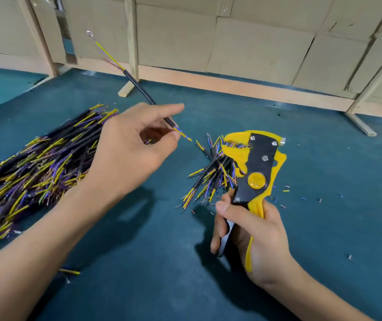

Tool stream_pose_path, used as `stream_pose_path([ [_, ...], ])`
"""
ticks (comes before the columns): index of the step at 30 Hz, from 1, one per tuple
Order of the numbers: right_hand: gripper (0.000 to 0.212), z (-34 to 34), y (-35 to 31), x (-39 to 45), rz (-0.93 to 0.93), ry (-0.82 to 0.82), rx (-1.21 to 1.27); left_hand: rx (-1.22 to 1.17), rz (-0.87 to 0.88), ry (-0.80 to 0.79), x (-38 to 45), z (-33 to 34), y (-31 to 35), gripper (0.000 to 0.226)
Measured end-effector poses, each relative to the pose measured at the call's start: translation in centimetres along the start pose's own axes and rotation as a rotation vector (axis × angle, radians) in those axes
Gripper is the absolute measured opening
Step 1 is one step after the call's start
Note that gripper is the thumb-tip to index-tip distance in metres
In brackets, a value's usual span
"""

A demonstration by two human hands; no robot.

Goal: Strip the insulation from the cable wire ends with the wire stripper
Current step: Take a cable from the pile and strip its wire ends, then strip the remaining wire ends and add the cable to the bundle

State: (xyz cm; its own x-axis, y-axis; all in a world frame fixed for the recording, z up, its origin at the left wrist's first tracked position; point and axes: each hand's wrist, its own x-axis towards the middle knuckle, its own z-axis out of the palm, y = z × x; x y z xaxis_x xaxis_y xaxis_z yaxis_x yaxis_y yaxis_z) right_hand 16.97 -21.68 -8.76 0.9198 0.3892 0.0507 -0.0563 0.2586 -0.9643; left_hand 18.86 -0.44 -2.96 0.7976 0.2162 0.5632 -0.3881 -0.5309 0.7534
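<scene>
**Cable held ready beside the stripper**

Under both grips, a dark blue table (139, 239) with matte, slightly rough surface. Left of the left hand (129, 149), a large heap of cables (32, 167), black sheaths with yellow and purple cores; between the two grips, a smaller bundle (210, 177). In the right hand (252, 230), fingers curled round the handles, the wire stripper (254, 167): hard yellow plastic, black metal plate, head apparently open. Pinched between thumb and fingertips of the left grip, one cable (139, 89), raised above the table, thin, light, probably springy; best taken near the short cores (183, 135). Right of the right grip, tiny insulation scraps (287, 188).
</scene>
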Motion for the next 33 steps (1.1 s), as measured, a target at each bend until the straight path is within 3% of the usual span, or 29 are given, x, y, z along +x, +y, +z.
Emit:
stream_pose_path([
  [9,0.018,-0.4,-0.3,-0.1,0.059,-0.085,-0.006,0.016,0.031,-0.122,-0.8,0.9,-0.3,0.015],
  [13,0.013,-0.2,-0.3,-0.3,0.015,-0.104,-0.001,0.136,0.180,-0.094,-1.2,1.2,0.0,0.014],
  [18,0.024,0.3,-0.1,0.1,-0.184,0.068,0.027,0.276,0.391,-0.045,-1.7,1.9,-0.1,0.014],
  [21,0.009,-0.2,-0.1,0.5,-0.170,0.099,0.048,0.296,0.454,-0.123,-2.4,2.5,-0.2,0.016],
  [25,0.016,-0.7,0.0,0.8,-0.026,0.028,0.176,0.175,0.341,-0.157,-3.0,3.2,0.1,0.015],
  [29,0.022,-1.2,0.1,1.1,0.029,-0.077,0.137,0.051,0.142,-0.173,-3.0,3.2,0.2,0.009],
  [33,0.022,-1.1,0.2,0.9,0.026,-0.073,0.122,0.168,0.189,-0.095,-2.7,2.8,0.6,0.009],
])
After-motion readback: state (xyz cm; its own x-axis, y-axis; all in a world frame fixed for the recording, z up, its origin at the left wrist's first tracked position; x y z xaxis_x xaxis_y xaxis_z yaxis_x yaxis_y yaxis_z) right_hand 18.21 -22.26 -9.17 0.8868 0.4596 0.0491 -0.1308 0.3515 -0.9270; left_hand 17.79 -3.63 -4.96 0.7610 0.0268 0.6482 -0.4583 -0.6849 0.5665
